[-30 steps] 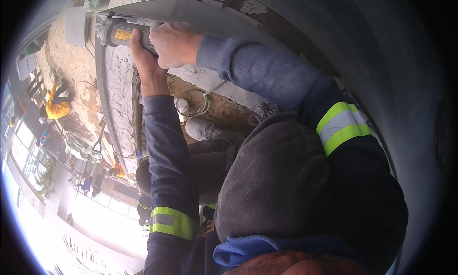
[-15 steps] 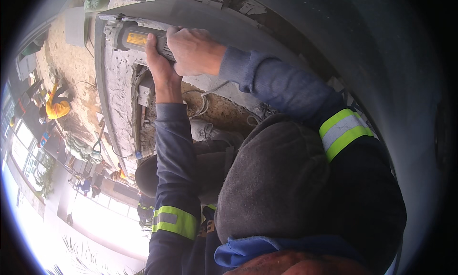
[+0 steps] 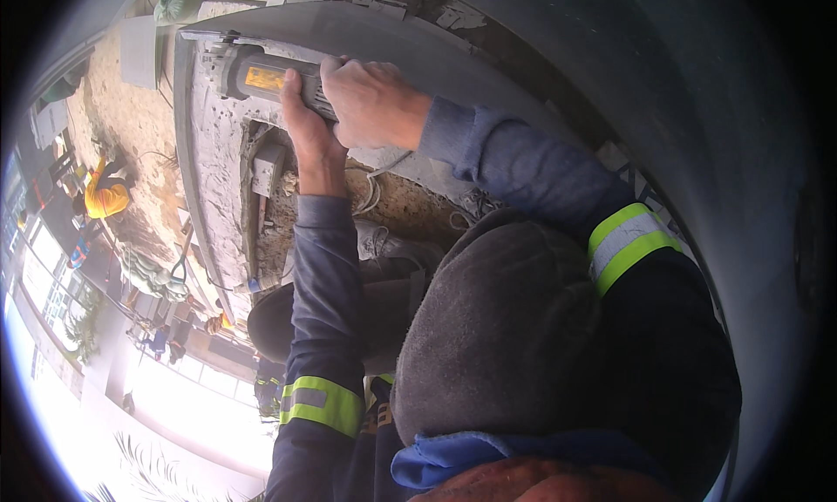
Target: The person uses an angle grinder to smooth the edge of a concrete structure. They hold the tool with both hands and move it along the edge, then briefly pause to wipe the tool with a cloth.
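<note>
Both my hands grip an angle grinder (image 3: 261, 73) with a grey body and a yellow label. My left hand (image 3: 309, 132) wraps its body from below, with the thumb beside the label. At the grinder's rear end, my right hand (image 3: 375, 101) is closed around the casing. The grinder's head points left, over the corner where a rough grey mortar surface (image 3: 209, 123) meets a smooth grey panel (image 3: 340, 27). Whether its disc touches either is too small to tell.
A rectangular recess with a small grey block (image 3: 267, 169) lies below my left hand. A pale cord (image 3: 373, 193) runs near my shoe (image 3: 377, 239). Farther left, a person in a yellow top (image 3: 106, 197) bends over; a shovel handle (image 3: 180, 267) and a green sack (image 3: 177, 5) are nearby.
The grinder and both hands have shifted slightly right and downward, away from the corner. My grip on the grinder stays the same.
</note>
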The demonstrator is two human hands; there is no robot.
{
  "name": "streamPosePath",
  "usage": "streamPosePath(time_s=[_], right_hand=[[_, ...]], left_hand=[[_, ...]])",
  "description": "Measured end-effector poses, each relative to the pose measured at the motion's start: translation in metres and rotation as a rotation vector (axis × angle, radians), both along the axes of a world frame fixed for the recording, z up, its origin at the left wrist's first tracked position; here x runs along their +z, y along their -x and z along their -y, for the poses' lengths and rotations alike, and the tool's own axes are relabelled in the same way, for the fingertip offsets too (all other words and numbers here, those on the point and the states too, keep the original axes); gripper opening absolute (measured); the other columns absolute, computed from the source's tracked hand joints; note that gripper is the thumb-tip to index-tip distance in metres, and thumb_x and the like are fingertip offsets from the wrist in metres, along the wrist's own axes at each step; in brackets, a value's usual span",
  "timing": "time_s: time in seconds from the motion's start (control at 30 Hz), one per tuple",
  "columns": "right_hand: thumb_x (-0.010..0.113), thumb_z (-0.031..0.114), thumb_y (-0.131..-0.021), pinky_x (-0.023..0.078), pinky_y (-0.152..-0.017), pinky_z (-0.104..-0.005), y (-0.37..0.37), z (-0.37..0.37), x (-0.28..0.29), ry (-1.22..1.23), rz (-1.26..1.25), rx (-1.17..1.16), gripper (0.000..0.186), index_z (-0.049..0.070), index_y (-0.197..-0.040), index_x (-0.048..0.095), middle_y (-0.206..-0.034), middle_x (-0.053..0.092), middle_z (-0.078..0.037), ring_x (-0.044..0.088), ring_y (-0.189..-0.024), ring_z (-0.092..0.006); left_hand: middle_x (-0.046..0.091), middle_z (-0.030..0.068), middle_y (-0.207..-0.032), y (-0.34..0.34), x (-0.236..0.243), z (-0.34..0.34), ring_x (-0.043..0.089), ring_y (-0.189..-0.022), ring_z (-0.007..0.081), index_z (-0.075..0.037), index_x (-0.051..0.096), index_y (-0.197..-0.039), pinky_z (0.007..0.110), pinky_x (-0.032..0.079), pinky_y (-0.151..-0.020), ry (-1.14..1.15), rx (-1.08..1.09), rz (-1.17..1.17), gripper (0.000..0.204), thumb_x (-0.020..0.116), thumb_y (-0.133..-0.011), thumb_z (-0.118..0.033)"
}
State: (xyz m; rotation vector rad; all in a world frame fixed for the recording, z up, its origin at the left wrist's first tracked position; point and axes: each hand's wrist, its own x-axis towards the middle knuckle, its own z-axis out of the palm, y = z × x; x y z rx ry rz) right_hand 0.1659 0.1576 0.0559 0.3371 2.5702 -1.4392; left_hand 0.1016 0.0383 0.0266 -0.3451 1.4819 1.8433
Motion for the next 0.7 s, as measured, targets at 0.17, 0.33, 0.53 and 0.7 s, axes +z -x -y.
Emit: streamPosePath(time_s=[0.17,0.33,0.53,0.7], right_hand=[[0.073,0.003,-0.066,0.061,-0.072,-0.0488,-0.002,-0.001,0.004,-0.016,0.054,0.018,0.044,-0.014,-0.102,0.054,-0.083,0.068,-0.034,0.074,-0.081,-0.0456],[0.068,0.001,-0.069,0.061,-0.069,-0.0449,-0.002,0.001,0.003,-0.045,0.019,-0.016,0.049,-0.023,-0.11,0.056,-0.084,0.07,-0.031,0.075,-0.079,-0.0404],[0.073,0.004,-0.067,0.06,-0.072,-0.0489,0.012,-0.002,0.003,0.01,0.034,0.032,0.047,-0.018,-0.105,0.054,-0.083,0.068,-0.034,0.074,-0.08,-0.045],[0.072,0.004,-0.067,0.06,-0.075,-0.0478,0.022,0.005,-0.006,0.022,-0.005,0.015,0.05,-0.019,-0.107,0.053,-0.086,0.068,-0.035,0.074,-0.084,-0.0451]], left_hand=[[0.066,0.0218,-0.126,-0.007,0.006,-0.005,0.063,-0.118,0.031,0.005,0.053,-0.134,0.044,0.048,-0.107,0.0,0.01,0.005,0.061,0.045,-0.103,-0.047],[0.066,0.0217,-0.125,-0.004,0.003,-0.001,0.064,-0.116,0.0312,0.005,0.053,-0.133,0.044,0.049,-0.106,-0.016,0.031,0.015,0.06,0.046,-0.103,-0.047],[0.067,0.0219,-0.123,0.011,-0.007,0.005,0.065,-0.115,0.0314,0.005,0.054,-0.131,0.044,0.05,-0.104,-0.037,0.052,-0.008,0.057,0.046,-0.105,-0.045],[0.067,0.0218,-0.121,0.023,-0.012,0.01,0.066,-0.113,0.0313,0.005,0.053,-0.131,0.043,0.051,-0.102,-0.043,0.052,-0.026,0.055,0.046,-0.106,-0.043]])
